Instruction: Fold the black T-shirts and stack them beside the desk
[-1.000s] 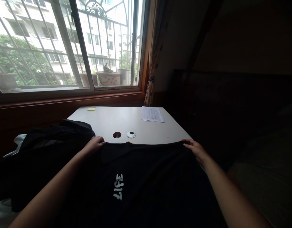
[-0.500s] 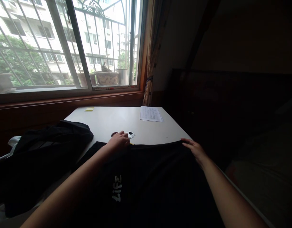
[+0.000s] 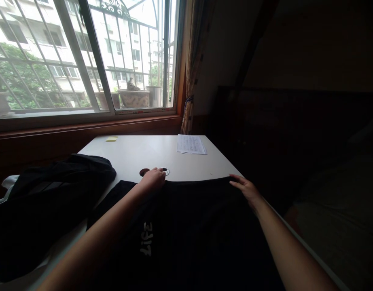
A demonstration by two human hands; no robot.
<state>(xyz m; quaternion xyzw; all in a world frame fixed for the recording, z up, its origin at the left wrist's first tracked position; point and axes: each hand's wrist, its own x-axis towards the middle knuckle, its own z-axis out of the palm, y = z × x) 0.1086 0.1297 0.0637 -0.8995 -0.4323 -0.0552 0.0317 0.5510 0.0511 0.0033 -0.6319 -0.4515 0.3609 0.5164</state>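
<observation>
A black garment with white lettering lies spread over the near part of the white table. My left hand is closed on the garment's far edge, left of its middle, beside a round hole and a dark round piece on the tabletop. At the garment's far right corner is my right hand, its thumb and fingers pinching the cloth edge.
Another heap of black clothing lies at the left, with some white cloth by it. Printed sheets and a yellow note rest at the table's far side, below a barred window and a tied curtain.
Both hands and the garment appear slightly further left and the far edge lies a little flatter. The view has shifted slightly. Both hands keep hold of the cloth.
</observation>
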